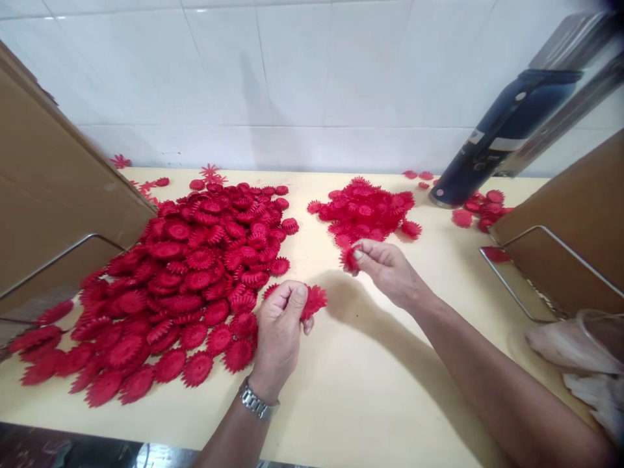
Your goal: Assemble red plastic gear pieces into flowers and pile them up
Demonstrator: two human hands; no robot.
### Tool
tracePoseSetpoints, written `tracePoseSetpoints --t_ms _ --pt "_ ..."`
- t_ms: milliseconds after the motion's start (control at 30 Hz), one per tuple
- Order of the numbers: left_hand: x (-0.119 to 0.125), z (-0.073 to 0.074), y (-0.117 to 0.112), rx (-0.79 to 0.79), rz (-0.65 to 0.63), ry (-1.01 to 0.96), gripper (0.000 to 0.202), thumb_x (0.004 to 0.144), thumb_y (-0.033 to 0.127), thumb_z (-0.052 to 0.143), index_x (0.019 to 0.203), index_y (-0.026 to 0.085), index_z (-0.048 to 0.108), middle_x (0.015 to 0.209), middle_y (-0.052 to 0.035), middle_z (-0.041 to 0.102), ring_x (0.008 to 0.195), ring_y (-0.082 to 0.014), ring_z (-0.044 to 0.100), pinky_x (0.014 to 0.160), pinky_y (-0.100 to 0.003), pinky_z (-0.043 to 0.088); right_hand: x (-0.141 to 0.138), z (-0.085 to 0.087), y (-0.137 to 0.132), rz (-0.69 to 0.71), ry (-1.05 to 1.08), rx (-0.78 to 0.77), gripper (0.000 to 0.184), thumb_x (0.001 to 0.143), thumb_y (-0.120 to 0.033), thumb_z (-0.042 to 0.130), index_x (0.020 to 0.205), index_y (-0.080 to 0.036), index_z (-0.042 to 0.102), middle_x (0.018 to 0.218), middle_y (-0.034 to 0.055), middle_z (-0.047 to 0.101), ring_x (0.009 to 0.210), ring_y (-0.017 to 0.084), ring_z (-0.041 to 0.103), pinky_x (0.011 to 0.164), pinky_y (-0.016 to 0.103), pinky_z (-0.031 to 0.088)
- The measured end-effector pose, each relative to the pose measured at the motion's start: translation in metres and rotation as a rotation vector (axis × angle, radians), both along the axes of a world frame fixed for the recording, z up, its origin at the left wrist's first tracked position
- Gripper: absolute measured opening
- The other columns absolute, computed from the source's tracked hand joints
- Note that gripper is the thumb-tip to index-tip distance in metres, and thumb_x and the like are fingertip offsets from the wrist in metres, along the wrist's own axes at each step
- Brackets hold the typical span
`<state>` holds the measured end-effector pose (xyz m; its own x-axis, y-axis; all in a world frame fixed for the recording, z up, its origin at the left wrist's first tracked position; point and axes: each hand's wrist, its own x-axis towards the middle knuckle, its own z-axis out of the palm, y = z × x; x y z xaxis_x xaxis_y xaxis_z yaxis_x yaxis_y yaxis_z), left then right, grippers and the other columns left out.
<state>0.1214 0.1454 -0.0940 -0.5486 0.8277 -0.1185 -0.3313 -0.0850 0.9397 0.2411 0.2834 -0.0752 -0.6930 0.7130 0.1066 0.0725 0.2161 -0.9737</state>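
My left hand, with a metal watch on its wrist, pinches a red flower-shaped piece between thumb and fingers. To its left spreads a large heap of red scalloped discs. My right hand grips another red flower-shaped piece by its edge, just in front of a smaller pile of red flower pieces. The two hands are apart, over the pale tabletop. My fingers partly cover both pieces.
Cardboard panels stand at the left and right, each with a metal wire frame. A dark blue bottle stands at the back right beside several loose red pieces. A clear plastic cup is at the right edge.
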Motion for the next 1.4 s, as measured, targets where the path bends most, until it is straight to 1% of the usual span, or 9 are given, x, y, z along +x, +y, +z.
tracePoseSetpoints --t_ms 233,567,667,833,1000,1100,1200,1300,1400 --pt "0.002 -0.003 -0.002 -0.083 -0.038 0.229 0.013 0.076 0.03 0.06 0.075 0.017 0.059 0.061 0.0041 0.052 0.049 -0.0056 0.041 0.042 -0.016 0.031 -0.012 0.004 -0.028 0.277 -0.005 -0.132 0.027 0.083 -0.039 0.049 0.069 -0.015 0.052 0.062 -0.0014 0.048 0.058 0.01 0.044 0.057 0.024 0.037" --pt "0.001 -0.002 0.002 -0.109 0.024 0.286 0.016 0.075 0.028 0.058 0.064 0.017 0.057 0.056 0.0053 0.049 0.05 -0.0058 0.042 0.047 -0.016 0.035 -0.016 0.0 -0.037 0.259 0.035 -0.21 0.04 0.082 -0.053 0.045 0.068 -0.016 0.053 0.063 0.0003 0.053 0.06 0.012 0.051 0.06 0.027 0.043" --pt "0.0 -0.004 0.001 -0.133 0.031 0.258 0.017 0.074 0.031 0.061 0.065 0.016 0.058 0.055 0.0055 0.048 0.047 -0.0049 0.039 0.042 -0.015 0.032 -0.017 -0.001 -0.036 0.123 -0.013 -0.077 0.03 0.078 -0.043 0.054 0.068 -0.016 0.052 0.06 -0.0012 0.052 0.056 0.011 0.048 0.055 0.024 0.04" --pt "0.0 -0.002 0.001 -0.169 0.08 0.117 0.023 0.07 0.036 0.064 0.062 0.016 0.054 0.052 0.0063 0.045 0.04 -0.0031 0.031 0.034 -0.014 0.022 -0.003 -0.007 -0.003 -0.319 -0.266 0.341 0.035 0.085 -0.04 0.041 0.059 -0.017 0.047 0.054 0.0011 0.052 0.053 0.013 0.049 0.054 0.027 0.04" --pt "0.001 0.002 0.003 -0.196 0.121 0.009 0.026 0.064 0.036 0.068 0.061 0.015 0.054 0.048 0.0072 0.043 0.038 -0.0024 0.029 0.033 -0.014 0.022 0.008 -0.003 0.017 -0.595 -0.412 0.838 0.036 0.076 -0.039 0.058 0.103 -0.016 0.058 0.113 0.0155 0.054 0.105 0.031 0.047 0.087 0.047 0.037" --pt "0.001 0.002 0.003 -0.188 0.153 0.057 0.024 0.064 0.036 0.069 0.066 0.015 0.057 0.053 0.0053 0.049 0.042 -0.003 0.038 0.035 -0.013 0.026 -0.003 0.005 -0.006 -0.301 -0.211 0.653 0.034 0.077 -0.037 0.059 0.104 -0.017 0.058 0.11 0.0126 0.055 0.104 0.025 0.049 0.087 0.04 0.04" --pt "-0.001 0.002 0.003 -0.133 0.157 0.056 0.023 0.066 0.034 0.069 0.076 0.017 0.057 0.06 0.0044 0.055 0.047 -0.005 0.047 0.037 -0.013 0.029 -0.018 0.007 -0.038 0.158 -0.101 0.165 0.015 0.079 -0.03 0.056 0.087 -0.018 0.059 0.077 0.0027 0.062 0.071 0.014 0.057 0.064 0.026 0.047" --pt "-0.002 0.004 0.003 -0.086 0.131 -0.035 0.024 0.067 0.033 0.068 0.079 0.019 0.052 0.057 0.0068 0.054 0.043 -0.0047 0.044 0.037 -0.014 0.031 -0.027 0.004 -0.054 0.18 -0.058 -0.063 0.007 0.077 -0.023 0.055 0.073 -0.017 0.055 0.063 -0.0022 0.057 0.056 0.009 0.051 0.054 0.021 0.043" --pt "0.0 0.005 0.003 -0.034 0.036 -0.063 0.025 0.064 0.028 0.07 0.08 0.018 0.052 0.061 0.0057 0.056 0.044 -0.0046 0.044 0.039 -0.016 0.035 -0.027 -0.001 -0.054 0.069 -0.024 -0.013 0.006 0.077 -0.019 0.052 0.072 -0.017 0.052 0.062 -0.003 0.054 0.055 0.008 0.048 0.053 0.021 0.04"
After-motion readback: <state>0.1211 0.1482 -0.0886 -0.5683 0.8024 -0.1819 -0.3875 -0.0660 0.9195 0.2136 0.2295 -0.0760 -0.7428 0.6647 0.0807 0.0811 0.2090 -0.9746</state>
